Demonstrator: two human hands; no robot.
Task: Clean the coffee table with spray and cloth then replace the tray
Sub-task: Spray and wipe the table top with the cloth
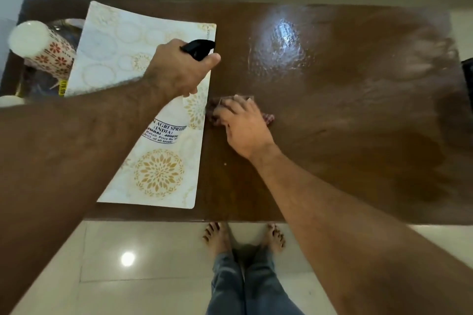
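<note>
The left hand [176, 71] is closed around the neck of a clear spray bottle [167, 128], index finger by the black trigger head [198, 50], nozzle aimed right across the brown desk [358, 123]. The right hand [243, 125] presses flat, fingers spread, on a reddish checked cloth [217, 112] lying on the desk just beside the white gold-patterned placemat [143, 100]. The wood to the right shines wet and streaked, so this looks like the spray-and-wipe step, with much of the right side already wetted. At the desk's far left stands what seems to be the tray [38, 77], dim and half hidden, carrying a flower-patterned white container [43, 46]. Next, probably, the cloth needs sweeping over the wet patch, and the placemat lifted so the wood beneath it can be cleaned.
</note>
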